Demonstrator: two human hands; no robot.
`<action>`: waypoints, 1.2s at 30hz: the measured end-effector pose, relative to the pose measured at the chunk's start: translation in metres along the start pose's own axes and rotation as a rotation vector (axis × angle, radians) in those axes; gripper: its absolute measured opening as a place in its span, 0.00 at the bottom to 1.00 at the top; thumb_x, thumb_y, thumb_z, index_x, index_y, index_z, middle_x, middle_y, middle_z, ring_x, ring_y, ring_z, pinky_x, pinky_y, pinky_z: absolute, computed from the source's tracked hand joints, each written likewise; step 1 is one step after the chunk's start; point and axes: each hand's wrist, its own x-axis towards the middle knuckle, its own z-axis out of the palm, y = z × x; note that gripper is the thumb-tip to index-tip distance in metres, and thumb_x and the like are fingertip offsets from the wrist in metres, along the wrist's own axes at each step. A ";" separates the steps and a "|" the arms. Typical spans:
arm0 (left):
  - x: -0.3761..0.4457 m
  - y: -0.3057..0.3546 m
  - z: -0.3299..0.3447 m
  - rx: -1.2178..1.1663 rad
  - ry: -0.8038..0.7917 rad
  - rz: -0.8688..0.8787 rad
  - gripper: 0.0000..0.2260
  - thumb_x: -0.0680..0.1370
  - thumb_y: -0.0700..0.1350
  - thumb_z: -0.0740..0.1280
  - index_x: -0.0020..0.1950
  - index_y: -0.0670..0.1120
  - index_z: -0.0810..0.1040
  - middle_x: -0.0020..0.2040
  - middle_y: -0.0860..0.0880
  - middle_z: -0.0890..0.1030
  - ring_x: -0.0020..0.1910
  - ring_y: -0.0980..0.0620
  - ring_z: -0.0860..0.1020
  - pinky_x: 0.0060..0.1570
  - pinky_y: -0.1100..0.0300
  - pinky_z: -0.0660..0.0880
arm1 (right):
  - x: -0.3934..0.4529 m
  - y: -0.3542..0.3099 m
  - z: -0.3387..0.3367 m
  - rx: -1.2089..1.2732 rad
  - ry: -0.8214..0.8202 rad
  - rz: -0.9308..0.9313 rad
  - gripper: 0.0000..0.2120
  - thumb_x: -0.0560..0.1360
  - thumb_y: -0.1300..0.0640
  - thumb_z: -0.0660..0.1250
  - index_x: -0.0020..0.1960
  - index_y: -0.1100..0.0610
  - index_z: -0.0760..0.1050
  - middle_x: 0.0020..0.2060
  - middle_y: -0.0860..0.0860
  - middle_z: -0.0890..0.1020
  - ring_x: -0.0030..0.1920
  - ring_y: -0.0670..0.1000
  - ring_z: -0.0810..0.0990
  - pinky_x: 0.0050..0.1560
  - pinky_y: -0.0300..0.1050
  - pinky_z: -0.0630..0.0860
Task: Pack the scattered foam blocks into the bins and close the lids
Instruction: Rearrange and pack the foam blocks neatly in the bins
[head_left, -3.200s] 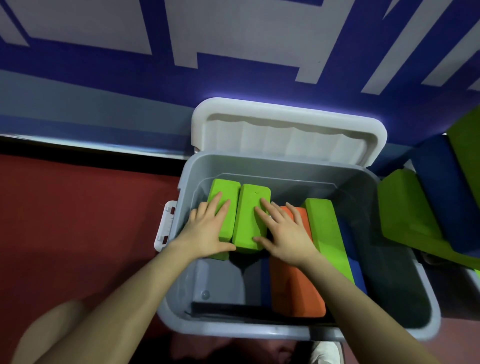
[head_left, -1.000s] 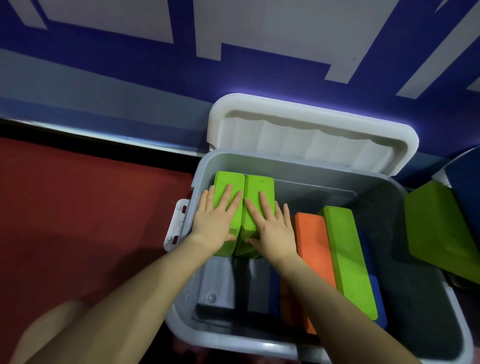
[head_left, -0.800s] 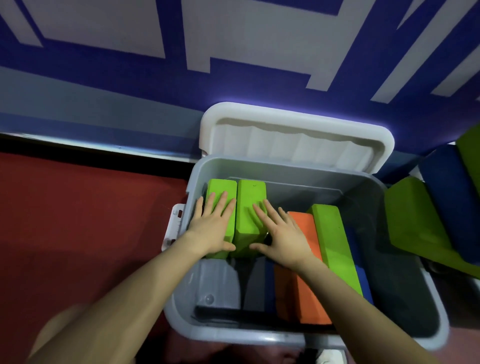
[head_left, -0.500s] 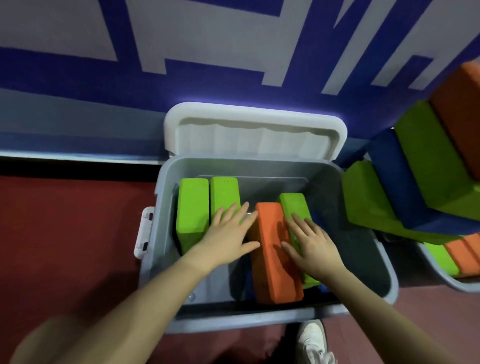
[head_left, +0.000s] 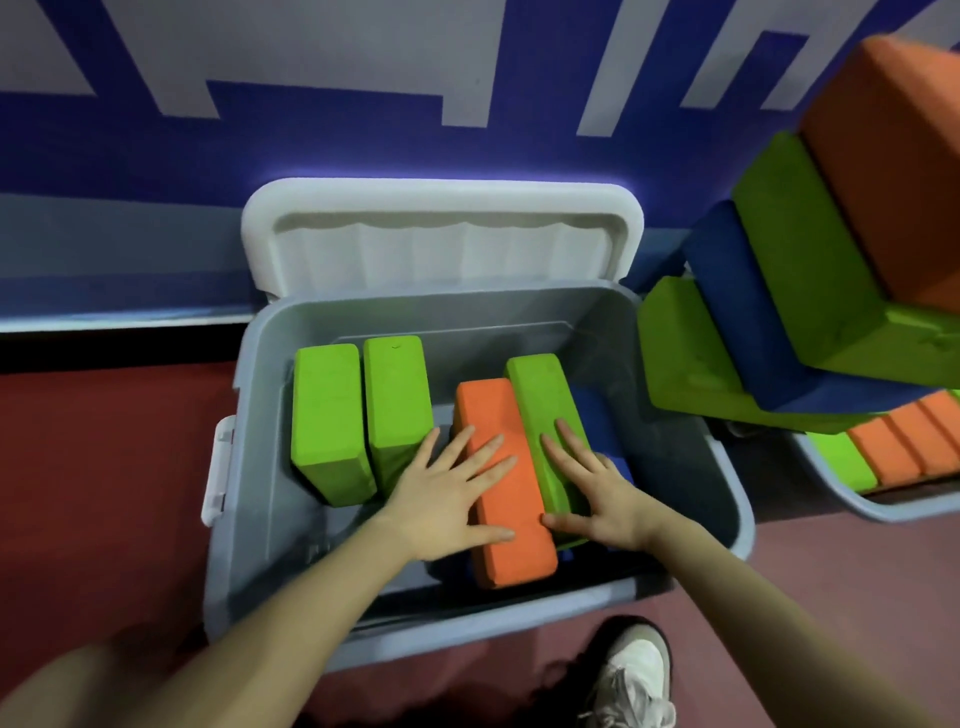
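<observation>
Foam blocks fill the bin (head_left: 249, 467): both hands lie flat, fingers spread, left hand (head_left: 447, 499) on the orange block (head_left: 493, 415), right hand (head_left: 597, 493) on a green block (head_left: 540, 384).

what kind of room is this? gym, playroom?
Probably an indoor play or activity room, though I can't be sure. Clues: the red floor, a wall painted in blue and white shapes, and big foam blocks stacked beside the grey bin.
</observation>
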 end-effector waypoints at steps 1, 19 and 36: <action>0.001 0.000 0.002 -0.008 0.023 0.012 0.40 0.66 0.76 0.35 0.75 0.60 0.40 0.77 0.57 0.41 0.76 0.47 0.38 0.71 0.45 0.31 | -0.002 0.002 -0.002 -0.009 -0.023 -0.014 0.52 0.68 0.35 0.71 0.72 0.39 0.33 0.72 0.38 0.30 0.77 0.57 0.46 0.76 0.53 0.50; -0.009 0.027 0.003 -0.172 0.060 -0.113 0.45 0.69 0.73 0.59 0.79 0.53 0.48 0.78 0.45 0.38 0.74 0.30 0.51 0.73 0.41 0.47 | -0.003 -0.013 0.008 -0.230 0.289 -0.124 0.33 0.76 0.50 0.67 0.77 0.52 0.57 0.76 0.48 0.52 0.68 0.71 0.65 0.67 0.64 0.67; 0.025 0.011 -0.056 -0.310 0.791 -0.267 0.22 0.76 0.59 0.60 0.66 0.50 0.70 0.69 0.40 0.72 0.45 0.44 0.82 0.40 0.52 0.78 | 0.000 -0.065 -0.023 -0.399 0.893 0.125 0.17 0.77 0.44 0.57 0.63 0.47 0.70 0.62 0.59 0.76 0.47 0.62 0.80 0.30 0.50 0.76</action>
